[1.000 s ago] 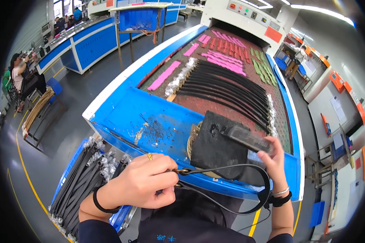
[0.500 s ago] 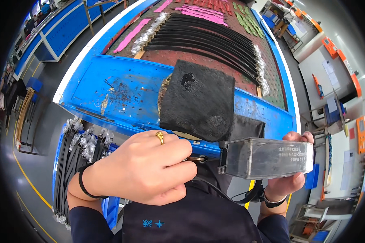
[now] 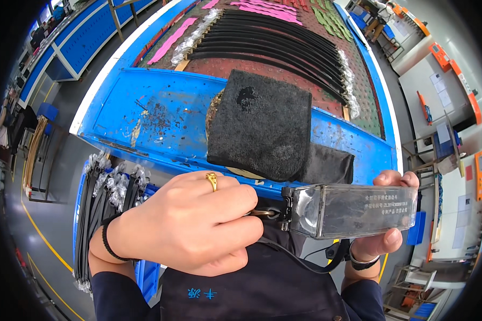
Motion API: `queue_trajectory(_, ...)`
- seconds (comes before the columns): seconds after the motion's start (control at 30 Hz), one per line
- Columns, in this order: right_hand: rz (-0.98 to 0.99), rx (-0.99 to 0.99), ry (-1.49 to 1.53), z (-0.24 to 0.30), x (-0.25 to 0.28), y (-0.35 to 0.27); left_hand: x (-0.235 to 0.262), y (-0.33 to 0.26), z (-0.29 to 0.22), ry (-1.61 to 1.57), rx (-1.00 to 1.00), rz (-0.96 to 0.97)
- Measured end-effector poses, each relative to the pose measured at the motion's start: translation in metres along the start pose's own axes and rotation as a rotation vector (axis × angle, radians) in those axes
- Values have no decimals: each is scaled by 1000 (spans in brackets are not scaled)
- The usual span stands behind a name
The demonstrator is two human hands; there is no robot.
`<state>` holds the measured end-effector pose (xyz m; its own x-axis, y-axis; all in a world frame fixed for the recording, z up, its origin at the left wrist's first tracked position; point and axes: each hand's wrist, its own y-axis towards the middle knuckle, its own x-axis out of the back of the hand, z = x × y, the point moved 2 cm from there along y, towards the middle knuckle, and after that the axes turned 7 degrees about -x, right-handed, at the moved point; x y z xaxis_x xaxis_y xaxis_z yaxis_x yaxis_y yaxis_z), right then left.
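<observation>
My right hand grips a clear, flat-sided plastic box with dark smears inside and a black end piece. Thumb and fingers close round the box's right end. My left hand is closed, its fingertips pinching a small brass-coloured metal fitting right beside the black end piece. The rest of what it holds is hidden by the fingers. A narrow black strap curves below the box. Beyond the hands, a dark, worn cloth covers a round pad on the blue table ledge.
A row of black straps with plastic-wrapped ends lies across the studded table bed. Pink strips and green strips lie around it. More wrapped straps hang over a blue bin at left. The blue ledge is paint-spotted.
The box has tilted slightly and shifted a little, with its black end closer to my left fingertips. My left hand keeps its pinch, nearly in place. The view has shifted slightly.
</observation>
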<state>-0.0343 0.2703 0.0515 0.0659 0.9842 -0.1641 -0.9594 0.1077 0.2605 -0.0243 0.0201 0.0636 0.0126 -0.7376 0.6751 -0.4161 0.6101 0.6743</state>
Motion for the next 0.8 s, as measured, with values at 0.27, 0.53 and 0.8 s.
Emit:
queue_trajectory(0.27, 97, 110, -33, -1, 4, 1, -1, -1, 2, -52, 12, -14)
queue_trajectory(0.53, -109, 108, 86, 3, 20, 1, 2, -2, 2, 9, -15, -59)
queue_trajectory(0.8, 2, -14, 85, 5, 21, 8, 3, 2, -8, 200, -130, -11)
